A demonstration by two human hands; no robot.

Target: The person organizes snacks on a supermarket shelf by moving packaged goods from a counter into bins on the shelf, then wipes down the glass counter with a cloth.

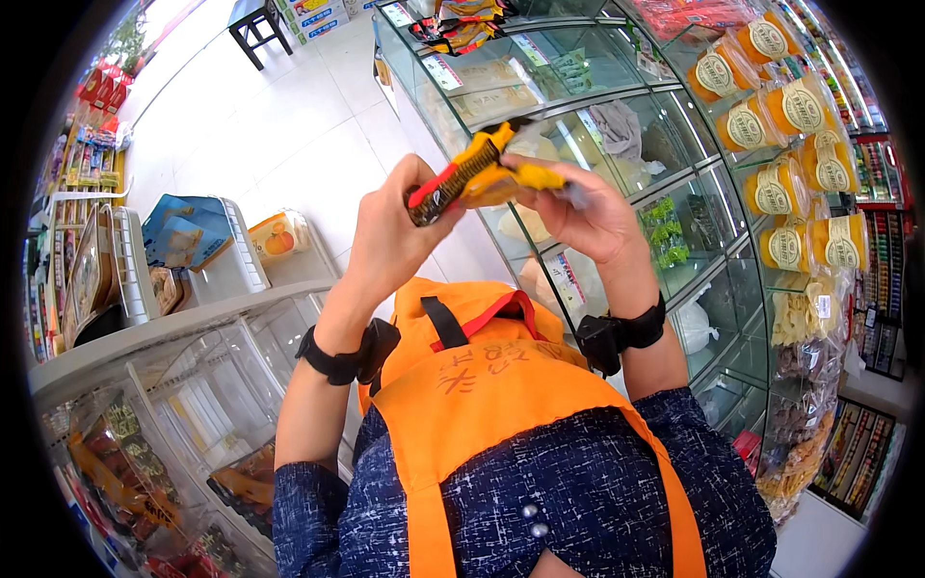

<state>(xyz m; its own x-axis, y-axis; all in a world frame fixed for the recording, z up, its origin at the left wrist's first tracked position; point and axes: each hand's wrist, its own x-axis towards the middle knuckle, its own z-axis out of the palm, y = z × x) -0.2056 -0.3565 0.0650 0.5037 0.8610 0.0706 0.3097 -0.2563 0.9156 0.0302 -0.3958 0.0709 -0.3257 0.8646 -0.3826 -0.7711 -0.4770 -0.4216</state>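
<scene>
Raised over the orange apron (506,404), both hands grip a black, yellow and red plastic food packet (462,173). The lower left part of the packet is pinched in my left hand (397,231), thumb along its edge. My right hand (585,209) grips a yellow part at the other side, near a clear crumpled end; motion blurs it a little. The packet is tilted and partly folded, and the fingers cover some of it. Similar packets (462,36) lie on top of the glass display case ahead.
The glass display case (556,108) with bagged food runs ahead and to the right. Jars of orange fruit (773,195) stand on glass shelves at the right. To the left is a counter rim (188,321) with clear bins and white racks; a dark stool (253,25) stands farther off.
</scene>
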